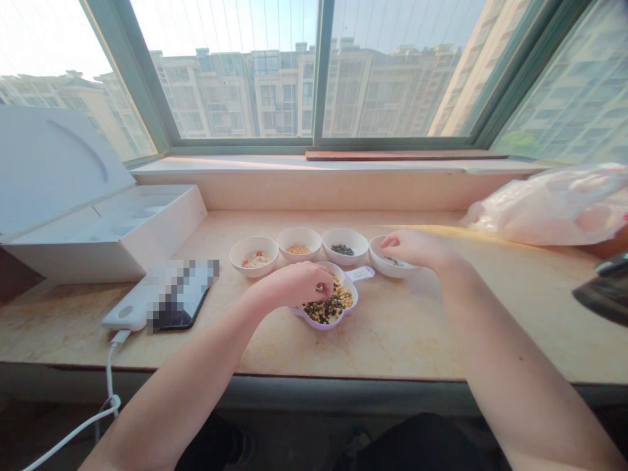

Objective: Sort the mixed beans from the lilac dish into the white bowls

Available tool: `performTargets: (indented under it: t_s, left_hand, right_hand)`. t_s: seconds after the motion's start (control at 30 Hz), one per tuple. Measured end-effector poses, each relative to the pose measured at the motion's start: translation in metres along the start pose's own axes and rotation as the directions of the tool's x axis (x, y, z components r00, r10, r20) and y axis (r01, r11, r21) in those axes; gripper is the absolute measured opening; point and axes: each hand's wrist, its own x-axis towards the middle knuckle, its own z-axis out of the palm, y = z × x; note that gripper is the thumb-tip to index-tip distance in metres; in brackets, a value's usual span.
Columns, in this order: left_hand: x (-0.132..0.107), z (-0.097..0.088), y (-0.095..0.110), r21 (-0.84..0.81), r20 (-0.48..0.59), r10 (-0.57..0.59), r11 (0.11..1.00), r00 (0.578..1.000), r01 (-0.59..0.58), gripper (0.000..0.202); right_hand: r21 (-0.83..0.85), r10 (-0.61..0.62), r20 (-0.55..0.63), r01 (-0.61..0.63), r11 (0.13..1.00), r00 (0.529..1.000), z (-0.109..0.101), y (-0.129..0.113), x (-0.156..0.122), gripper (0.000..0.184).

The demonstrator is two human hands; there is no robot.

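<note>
A lilac dish (343, 313) of mixed yellow and dark beans sits on the sill near the front. My left hand (293, 284) rests over its left side, fingers pinched into the beans. Behind it stand several small white bowls in a row: one with pale and red pieces (253, 254), one with yellow grains (299, 241), one with dark beans (344, 242), one at the right (392, 263). My right hand (415, 247) hovers over that right bowl, fingertips pinched together above it.
A white open box (108, 229) stands at the left. In front of it lie a phone and a white power bank (164, 297) with a cable (110, 366) hanging over the edge. A pink plastic bag (549, 204) lies at the right, a dark object (606, 294) beside it.
</note>
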Motion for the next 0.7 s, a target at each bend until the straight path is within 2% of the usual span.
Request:
performTargets:
  t_s: [0.23,0.37,0.47,0.53,0.57,0.63,0.7]
  left_hand:
    - [0.000,0.000,0.000,0.004,-0.061,0.016,1.000,0.998,-0.016,0.020]
    - [-0.001,-0.003,0.000,0.016,-0.203,-0.067,0.997,0.977,0.072,0.018]
    - [-0.002,-0.007,-0.007,-0.021,-0.374,-0.175,0.983,0.911,0.181,0.021]
    - [-0.001,-0.010,-0.014,-0.055,-0.482,-0.262,0.961,0.836,0.270,0.023]
    - [0.000,-0.011,-0.018,-0.069,-0.523,-0.306,0.945,0.795,0.318,0.023]
    - [0.001,-0.013,-0.024,-0.080,-0.573,-0.378,0.909,0.727,0.410,0.023]
    - [0.003,-0.014,-0.029,-0.055,-0.588,-0.412,0.879,0.696,0.473,0.025]
  right_hand:
    - [-0.025,0.037,0.011,-0.036,0.999,0.999,-0.002,-0.005,-0.003,0.026]
    - [-0.051,0.031,-0.048,-0.033,0.998,0.998,-0.001,-0.009,-0.005,0.028]
    - [-0.042,0.009,-0.145,-0.015,0.999,0.989,0.000,-0.021,-0.011,0.031]
    - [-0.015,-0.101,-0.237,0.100,0.995,0.966,0.002,-0.034,-0.018,0.033]
    - [0.021,-0.186,-0.238,0.196,0.980,0.953,0.004,-0.042,-0.023,0.033]
    - [0.120,-0.356,-0.153,0.375,0.919,0.922,0.008,-0.057,-0.033,0.032]
    - [0.199,-0.495,-0.017,0.489,0.850,0.868,0.014,-0.071,-0.043,0.029]
